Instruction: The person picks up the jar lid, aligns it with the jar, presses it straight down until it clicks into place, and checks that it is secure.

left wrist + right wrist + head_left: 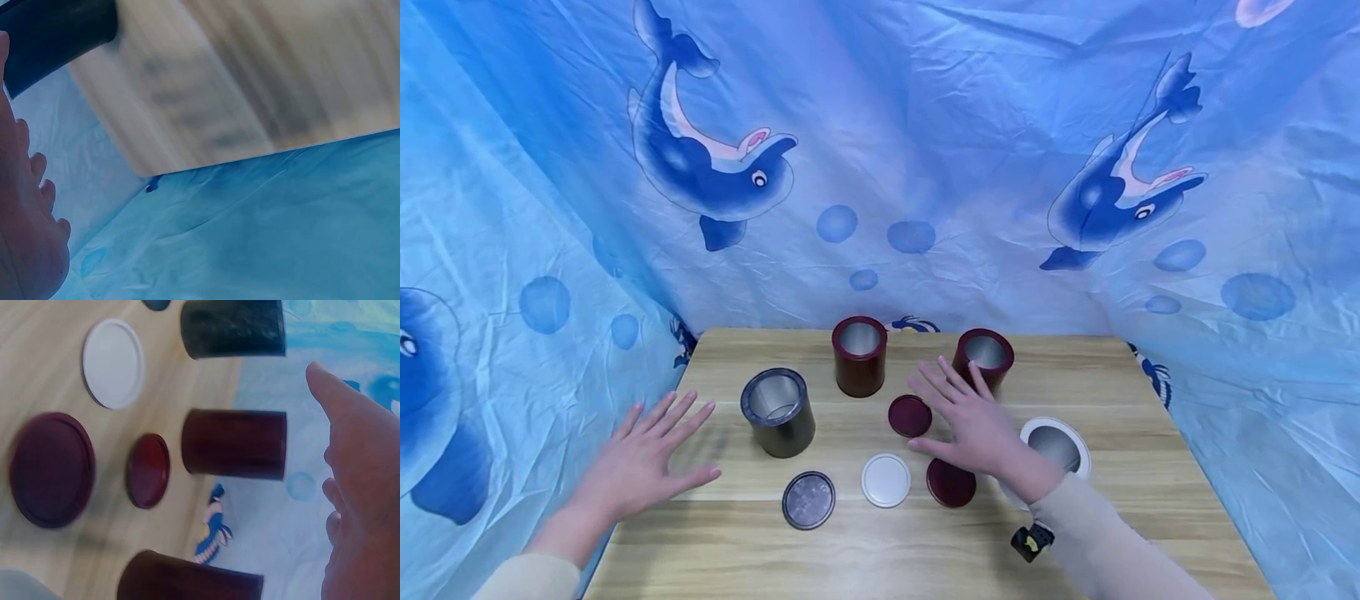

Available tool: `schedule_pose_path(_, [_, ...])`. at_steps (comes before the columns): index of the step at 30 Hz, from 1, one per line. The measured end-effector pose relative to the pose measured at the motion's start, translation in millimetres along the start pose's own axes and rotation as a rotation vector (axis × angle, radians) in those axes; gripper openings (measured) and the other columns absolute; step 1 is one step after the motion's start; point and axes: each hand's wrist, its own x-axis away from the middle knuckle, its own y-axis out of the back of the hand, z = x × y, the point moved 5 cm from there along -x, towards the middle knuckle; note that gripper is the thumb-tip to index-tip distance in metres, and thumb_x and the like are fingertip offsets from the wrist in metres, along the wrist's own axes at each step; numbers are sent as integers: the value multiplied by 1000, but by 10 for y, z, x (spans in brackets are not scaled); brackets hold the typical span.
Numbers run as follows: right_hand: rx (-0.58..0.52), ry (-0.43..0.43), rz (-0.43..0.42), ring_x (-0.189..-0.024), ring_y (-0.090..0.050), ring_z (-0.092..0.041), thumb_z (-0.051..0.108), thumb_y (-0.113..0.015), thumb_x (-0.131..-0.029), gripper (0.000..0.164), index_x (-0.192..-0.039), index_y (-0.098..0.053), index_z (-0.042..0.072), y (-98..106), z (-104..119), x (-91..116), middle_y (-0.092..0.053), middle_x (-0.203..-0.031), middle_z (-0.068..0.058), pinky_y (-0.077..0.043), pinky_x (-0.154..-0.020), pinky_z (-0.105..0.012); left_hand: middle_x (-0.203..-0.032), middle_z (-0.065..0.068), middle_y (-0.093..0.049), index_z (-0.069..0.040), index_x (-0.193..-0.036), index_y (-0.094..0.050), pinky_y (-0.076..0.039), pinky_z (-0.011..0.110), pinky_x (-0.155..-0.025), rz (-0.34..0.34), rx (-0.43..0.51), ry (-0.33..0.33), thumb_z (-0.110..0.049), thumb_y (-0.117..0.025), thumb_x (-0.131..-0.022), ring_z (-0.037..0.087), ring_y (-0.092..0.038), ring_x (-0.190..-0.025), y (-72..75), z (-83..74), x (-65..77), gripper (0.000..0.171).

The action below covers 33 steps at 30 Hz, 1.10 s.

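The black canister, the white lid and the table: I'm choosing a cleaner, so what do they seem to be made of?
Black canister: probably metal with a dark, slightly shiny coating; its inside looks silvery grey.
White lid: painted metal or plastic, smooth; its even white surface leaves that open.
Table: wood or wood-look laminate, low sheen; grain streaks run across it.

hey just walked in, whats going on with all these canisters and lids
Nothing is gripped right now. A person's left hand is spread beside the black canister, and the right hand is spread near the right-hand dark red canister. The left-hand dark red canister and a partly hidden white canister stand open too. Four lids lie on the wooden table: a dark marbled lid, a white lid and two dark red lids.
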Motion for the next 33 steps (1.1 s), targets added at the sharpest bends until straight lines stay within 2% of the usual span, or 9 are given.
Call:
schedule_pose_path(4, [-7, 26, 18, -163, -21, -36, 64, -74, -92, 90, -165, -46, 20, -142, 79, -20, -38, -172, -7, -10, -128, -70, -171, 16, -38, -22, -166, -42, 17, 43, -130, 0, -1, -20, -75, -66, -91, 38, -20, -163, -129, -53, 47, 95])
schedule_pose_path(8, [-16, 30, 73, -164, -17, -35, 67, -72, -93, 90, -165, -45, 22, -278, 146, -51, -33, -175, -4, -7, -129, -68, -170, 14, -40, -22, -164, -46, 15, 42, -131, -15, -25, -58, -76, -67, -90, 35, -22, -163, -242, -101, 77, 94])
schedule_pose_path(13, [-21, 40, 117, -165, -14, -33, 71, -69, -93, 90, -167, -42, 25, -442, 191, -69, -27, -176, 0, -3, -130, -66, -169, 11, -42, -23, -162, -50, 14, 39, -131, -62, -35, -106, -77, -68, -88, 17, -3, -165, -344, -163, 118, 93])
schedule_pose_path(17, [-41, 55, 112, -165, -14, -32, 69, -71, -92, 91, -166, -42, 25, -544, 223, -64, -29, -176, -1, -4, -130, -67, -169, 10, -41, -25, -163, -49, 12, 42, -132, -101, -43, -148, -77, -70, -87, 6, 10, -161, -443, -202, 145, 94])
schedule_pose_path(24, [-38, 93, 104, -162, -25, -36, 69, -72, -92, 90, -165, -46, 21, -708, 305, -49, -37, -173, -7, -17, -127, -71, -170, 8, -40, -24, -160, -53, 12, 39, -131, -117, -41, -190, -75, -73, -85, 7, 9, -162, -629, -293, 208, 92])
schedule_pose_path(33, [-69, 45, 184, -165, -17, -32, 68, -73, -91, 91, -166, -42, 27, -1022, 354, -77, -30, -176, -2, -9, -128, -70, -163, 12, -49, -22, -155, -59, 9, 43, -133, -157, -43, -229, -78, -71, -84, 8, 5, -163, -777, -435, 234, 91])
